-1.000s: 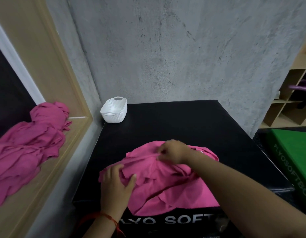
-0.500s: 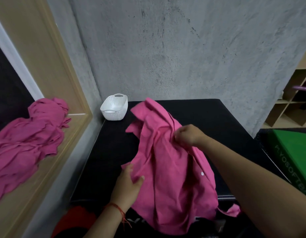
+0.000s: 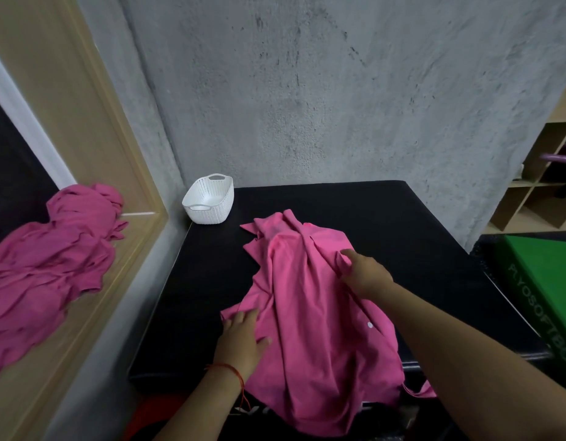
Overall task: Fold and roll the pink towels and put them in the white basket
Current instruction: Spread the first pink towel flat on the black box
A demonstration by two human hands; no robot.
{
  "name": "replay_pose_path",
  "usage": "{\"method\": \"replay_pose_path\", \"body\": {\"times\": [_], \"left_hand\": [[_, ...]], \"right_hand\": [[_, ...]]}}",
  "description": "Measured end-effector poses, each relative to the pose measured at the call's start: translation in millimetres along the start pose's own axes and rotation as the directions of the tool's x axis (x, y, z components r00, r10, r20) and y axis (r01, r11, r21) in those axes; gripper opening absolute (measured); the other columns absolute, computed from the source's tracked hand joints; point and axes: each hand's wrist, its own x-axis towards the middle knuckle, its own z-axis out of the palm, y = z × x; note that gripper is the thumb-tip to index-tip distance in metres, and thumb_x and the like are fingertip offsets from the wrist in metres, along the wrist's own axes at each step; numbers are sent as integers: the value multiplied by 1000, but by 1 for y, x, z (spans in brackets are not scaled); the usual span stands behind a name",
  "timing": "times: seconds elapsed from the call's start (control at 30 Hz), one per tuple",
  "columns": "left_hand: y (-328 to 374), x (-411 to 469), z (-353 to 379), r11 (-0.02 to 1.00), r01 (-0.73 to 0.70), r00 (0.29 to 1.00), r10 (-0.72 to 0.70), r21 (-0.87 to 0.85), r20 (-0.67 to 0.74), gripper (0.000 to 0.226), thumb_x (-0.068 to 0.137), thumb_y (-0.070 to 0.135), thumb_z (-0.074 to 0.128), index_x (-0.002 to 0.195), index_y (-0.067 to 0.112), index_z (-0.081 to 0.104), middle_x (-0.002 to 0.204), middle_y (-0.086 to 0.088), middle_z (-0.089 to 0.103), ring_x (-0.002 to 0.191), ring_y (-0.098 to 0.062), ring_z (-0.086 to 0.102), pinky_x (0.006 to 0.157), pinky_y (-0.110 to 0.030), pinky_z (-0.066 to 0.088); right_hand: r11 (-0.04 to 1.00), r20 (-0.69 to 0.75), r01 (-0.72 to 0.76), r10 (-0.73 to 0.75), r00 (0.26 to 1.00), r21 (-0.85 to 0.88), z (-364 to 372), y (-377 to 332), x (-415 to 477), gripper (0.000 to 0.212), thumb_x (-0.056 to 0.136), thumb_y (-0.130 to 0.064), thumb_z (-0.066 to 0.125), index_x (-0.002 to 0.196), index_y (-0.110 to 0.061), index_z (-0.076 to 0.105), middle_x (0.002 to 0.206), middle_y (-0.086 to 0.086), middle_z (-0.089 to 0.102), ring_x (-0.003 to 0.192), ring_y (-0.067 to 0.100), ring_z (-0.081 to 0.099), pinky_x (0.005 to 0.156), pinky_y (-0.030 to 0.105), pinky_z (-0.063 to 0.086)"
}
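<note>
Front edge of the mat [image 3: 402, 237]: pink towel [image 3: 307, 313] unfolded — left hand [image 3: 240, 342] flat, right hand [image 3: 366, 276] pinching it; white basket [image 3: 208, 214] empty.

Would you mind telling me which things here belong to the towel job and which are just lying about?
Job: pink towel on the black mat; pink towel pile on the wooden ledge; white basket.
Lying about: green plyo box; wooden shelf unit.
</note>
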Motion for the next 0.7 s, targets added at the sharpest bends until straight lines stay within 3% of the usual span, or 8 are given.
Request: {"method": "replay_pose_path", "body": {"times": [0.07,0.1,0.17,0.3,0.4,0.5,0.6,0.7], "left_hand": [[0,0,-3,1000,-18,998,17,-18,-58,21,98,25,60,118,24,67,117,3,62,110,-21,62,95,-37,53],[-1,-1,-6,1000,-11,997,10,-10,-74,12,98,19,56,98,22,67,99,4,64,92,-20,65,83,-38,56],[-8,-1,-16,999,34,994,-32,20,-108,17,96,16,51,82,18,61,82,2,64,74,-21,64,69,-38,56],[-51,8,-57,965,264,953,-259,9,-154,6,87,18,53,84,16,58,81,-5,65,74,-25,67,66,-35,56],[-86,7,-94,912,409,899,-411,-47,-153,9,80,17,62,85,10,61,78,-9,66,68,-25,65,64,-34,55],[-96,11,-104,885,463,878,-449,55,-167,10,90,19,60,91,9,61,95,-13,67,81,-27,62,75,-37,53],[-68,24,-86,949,300,932,-269,99,-245,21,92,30,53,111,22,57,113,-5,59,99,-25,59,85,-44,55],[-13,41,-56,993,61,978,-80,-104,-195,46,93,35,62,134,18,56,136,-10,53,122,-32,53,104,-47,48]], "right_hand": [[996,-90,-31,39,995,88,1,6,-1,24,100,-41,51,116,-36,67,111,5,72,95,34,69,79,42,58],[987,-122,-44,63,991,154,0,11,0,18,98,-36,52,103,-32,69,103,5,73,91,35,70,78,42,59],[958,-191,-99,154,969,270,-10,22,1,17,94,-22,54,98,-27,70,100,9,74,93,39,70,80,41,58],[841,-295,-256,427,855,476,-42,72,7,37,88,-6,48,117,-22,65,103,14,69,90,37,65,81,44,55],[784,-301,-398,571,764,477,-52,132,1,39,85,-11,46,122,-16,58,104,14,64,89,38,65,84,52,59],[738,-241,-539,655,716,406,-41,161,-4,49,95,-22,50,143,-12,44,138,27,50,120,53,57,104,60,49],[846,-267,-458,524,809,273,-25,138,-7,66,97,-36,59,157,-24,34,156,22,34,138,51,39,111,63,38],[968,-248,-237,251,936,84,-5,104,-5,70,91,-49,65,155,-39,40,160,9,35,142,43,38,111,61,38]]}}
